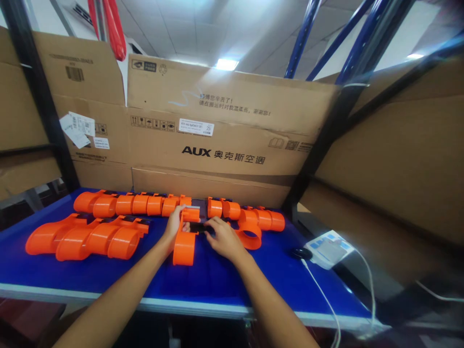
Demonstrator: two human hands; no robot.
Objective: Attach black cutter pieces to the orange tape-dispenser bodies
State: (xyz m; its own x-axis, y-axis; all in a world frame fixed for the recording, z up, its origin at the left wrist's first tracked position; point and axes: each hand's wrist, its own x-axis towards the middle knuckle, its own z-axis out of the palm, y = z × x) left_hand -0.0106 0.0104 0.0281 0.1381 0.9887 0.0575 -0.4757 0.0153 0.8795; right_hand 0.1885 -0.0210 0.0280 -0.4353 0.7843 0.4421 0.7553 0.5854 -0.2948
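My left hand (174,226) is closed around the upper part of an orange plastic piece with a wide ring (184,249); the ring hangs below my fingers, above the blue tabletop (217,285). My right hand (224,238) pinches a black part (200,228) that meets the orange piece at its side. Whether the two are joined cannot be made out. Just right of my right hand lies another orange ring piece (250,237). A dark flat box or tray (199,205) is partly hidden behind my hands.
Several orange ring pieces with black parts stand in a back row (125,205) and a front-left row (97,239). More orange rings (266,220) sit at the right. A black mouse (302,253), a white-and-blue packet (328,249) and white cables lie far right. Cardboard (224,176) walls the back.
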